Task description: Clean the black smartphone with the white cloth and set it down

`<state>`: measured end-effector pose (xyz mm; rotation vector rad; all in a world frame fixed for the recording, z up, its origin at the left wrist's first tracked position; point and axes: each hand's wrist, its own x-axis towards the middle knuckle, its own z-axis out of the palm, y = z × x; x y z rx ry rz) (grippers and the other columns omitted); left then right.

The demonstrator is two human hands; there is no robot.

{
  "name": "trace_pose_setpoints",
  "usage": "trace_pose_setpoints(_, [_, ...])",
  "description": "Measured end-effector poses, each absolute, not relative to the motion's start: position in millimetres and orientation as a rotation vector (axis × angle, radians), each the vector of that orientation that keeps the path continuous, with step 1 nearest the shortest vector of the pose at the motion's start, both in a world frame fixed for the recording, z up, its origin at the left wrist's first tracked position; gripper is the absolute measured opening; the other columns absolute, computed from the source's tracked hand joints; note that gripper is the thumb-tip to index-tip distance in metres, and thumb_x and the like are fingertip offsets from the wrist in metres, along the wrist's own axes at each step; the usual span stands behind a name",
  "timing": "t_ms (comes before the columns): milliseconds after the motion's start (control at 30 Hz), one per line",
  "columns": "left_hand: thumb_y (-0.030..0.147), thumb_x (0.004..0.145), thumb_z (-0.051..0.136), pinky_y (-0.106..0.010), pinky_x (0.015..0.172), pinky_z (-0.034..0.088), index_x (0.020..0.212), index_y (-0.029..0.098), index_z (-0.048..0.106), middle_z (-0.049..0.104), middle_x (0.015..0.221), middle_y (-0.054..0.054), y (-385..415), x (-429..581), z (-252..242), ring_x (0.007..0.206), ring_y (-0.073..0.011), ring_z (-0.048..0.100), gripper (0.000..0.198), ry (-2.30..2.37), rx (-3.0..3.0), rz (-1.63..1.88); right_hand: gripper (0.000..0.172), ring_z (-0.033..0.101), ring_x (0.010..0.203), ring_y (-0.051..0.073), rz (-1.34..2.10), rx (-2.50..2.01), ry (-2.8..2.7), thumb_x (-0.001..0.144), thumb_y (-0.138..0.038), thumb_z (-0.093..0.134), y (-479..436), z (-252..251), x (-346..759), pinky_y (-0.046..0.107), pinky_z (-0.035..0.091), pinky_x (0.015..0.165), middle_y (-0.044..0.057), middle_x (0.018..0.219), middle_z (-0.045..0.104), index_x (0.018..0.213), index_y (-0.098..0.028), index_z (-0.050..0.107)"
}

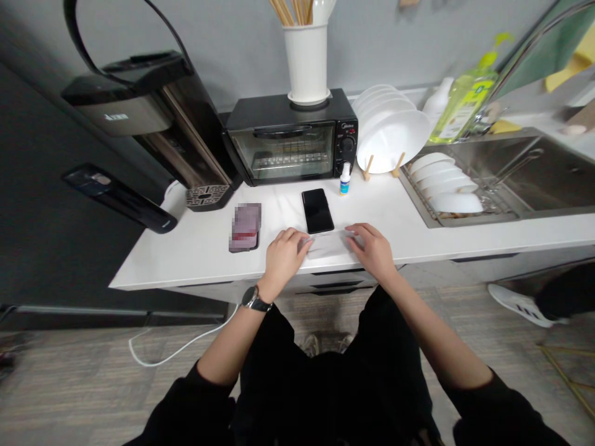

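Note:
My left hand (283, 258) and my right hand (370, 251) hold the two ends of a flat, translucent plastic sheet (328, 245), possibly a screen protector, low on the white counter (186, 263). Just beyond the sheet lies a black smartphone (318, 211), screen up, not touched by either hand. A small bottle with a blue cap (344, 179) stands farther back. To the left of my left hand lies a flat box (245, 227), pixelated and unreadable. A black watch (253, 299) circles my left wrist.
A black toaster oven (290, 137) and a water dispenser (139, 118) stand along the back. White plates (388, 130) lean in a wooden stand. White bowls (441, 179) fill a rack in the steel sink (511, 173). A white cable (181, 347) hangs below the counter edge.

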<state>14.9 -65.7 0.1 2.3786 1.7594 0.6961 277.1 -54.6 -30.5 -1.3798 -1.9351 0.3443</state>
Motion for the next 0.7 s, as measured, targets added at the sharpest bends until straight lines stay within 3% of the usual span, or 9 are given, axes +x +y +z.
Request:
trace_pose_setpoints(267, [0.028,0.097,0.077,-0.031,0.075,0.049,0.093,0.025,0.074,0.076,0.098,-0.001,-53.5,17.2,4.5,0.091,-0.0209,0.071,0.006,1.753,2.241,0.675,0.031,0.071,0.105,0.02,0.533,-1.421,-1.98,0.105,-0.043,0.067,-26.2,-38.7,283.0,0.042,0.063,0.093,0.009,0.126,0.071,0.127,-0.02,0.069])
trace_pose_setpoints(533, [0.029,0.094,0.081,-0.031,0.077,0.049,0.093,0.026,0.078,0.08,0.1,0.001,-44.5,8.4,10.6,0.087,-0.0189,0.071,0.004,1.706,2.132,0.681,0.033,0.072,0.105,0.021,0.586,-1.406,-1.945,0.105,-0.043,0.067,-26.2,-35.2,284.6,0.042,0.063,0.093,0.009,0.127,0.071,0.129,-0.02,0.068])
trace_pose_setpoints(700, [0.034,0.092,0.084,-0.032,0.076,0.049,0.102,0.027,0.08,0.079,0.101,0.0,-42.6,9.4,8.4,0.087,-0.02,0.071,0.013,1.723,2.128,0.642,0.033,0.071,0.108,0.021,0.536,-1.392,-1.937,0.105,-0.043,0.067,-22.0,-33.6,281.4,0.044,0.063,0.095,0.009,0.129,0.071,0.129,-0.02,0.068])
